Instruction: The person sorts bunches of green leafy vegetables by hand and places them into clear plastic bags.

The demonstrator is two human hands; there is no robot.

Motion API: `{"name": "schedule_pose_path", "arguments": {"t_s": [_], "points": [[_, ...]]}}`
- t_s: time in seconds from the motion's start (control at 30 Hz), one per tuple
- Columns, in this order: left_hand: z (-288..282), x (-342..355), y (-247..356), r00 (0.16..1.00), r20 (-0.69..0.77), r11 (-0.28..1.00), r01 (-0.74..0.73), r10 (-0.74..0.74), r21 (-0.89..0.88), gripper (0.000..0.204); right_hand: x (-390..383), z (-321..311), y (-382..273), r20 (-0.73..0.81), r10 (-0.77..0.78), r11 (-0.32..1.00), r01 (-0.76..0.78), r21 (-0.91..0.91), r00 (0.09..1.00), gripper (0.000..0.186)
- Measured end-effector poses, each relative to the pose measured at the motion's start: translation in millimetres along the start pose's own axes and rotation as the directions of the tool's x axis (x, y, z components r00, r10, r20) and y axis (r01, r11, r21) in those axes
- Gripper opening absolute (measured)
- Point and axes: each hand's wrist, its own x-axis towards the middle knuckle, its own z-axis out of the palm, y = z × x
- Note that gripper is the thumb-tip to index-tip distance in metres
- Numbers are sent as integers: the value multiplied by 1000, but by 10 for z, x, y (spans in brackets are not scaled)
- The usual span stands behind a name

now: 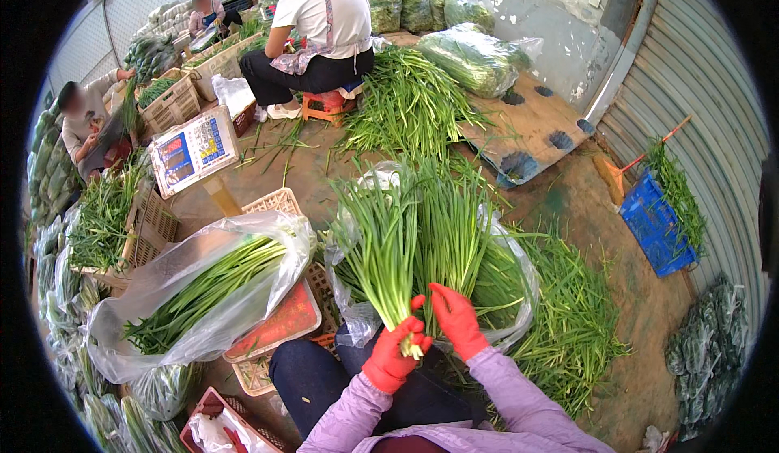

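Red gloves cover both of my hands. My left hand (393,359) is closed round the pale lower ends of a bunch of garlic chives (378,262), its leaves fanning up and away. Just to the right, my right hand (459,320) has its fingers extended, with nothing visible in them; the fingertips are close to the held stems. Behind my hands, more loose chives (451,238) stand in an open clear plastic bag (526,291) in front of my knees. At the left, another clear bag (122,323) holds a bundle of chives lying on its side.
A digital scale (193,151) stands beyond the left bag, above a red tray (276,323) and beige crates (150,222). Chive heaps lie ahead (410,100) and right (572,315). A blue basket (659,226) leans by the shutter wall. Several people sit working at the far left.
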Motion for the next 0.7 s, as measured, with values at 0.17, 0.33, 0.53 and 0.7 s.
{"name": "schedule_pose_path", "arguments": {"t_s": [0.17, 0.33, 0.53, 0.7], "points": [[-152, -138, 351, 891, 388, 969, -181, 235, -170, 56, 108, -334, 802, -79, -226, 650, 90, -755, 971, 32], [-254, -66, 350, 929, 269, 967, -243, 255, -78, 49, -27, -316, 388, -222, -53, 841, -77, -536, 974, 24], [-236, -51, 369, 966, 174, 978, -171, 190, -115, 40, -152, 295, 319, 105, 511, 631, -290, -719, 853, 48], [-244, -91, 419, 973, 140, 981, -172, 183, -88, 40, -151, 100, 315, -45, 268, 874, -262, -409, 962, 32]]}}
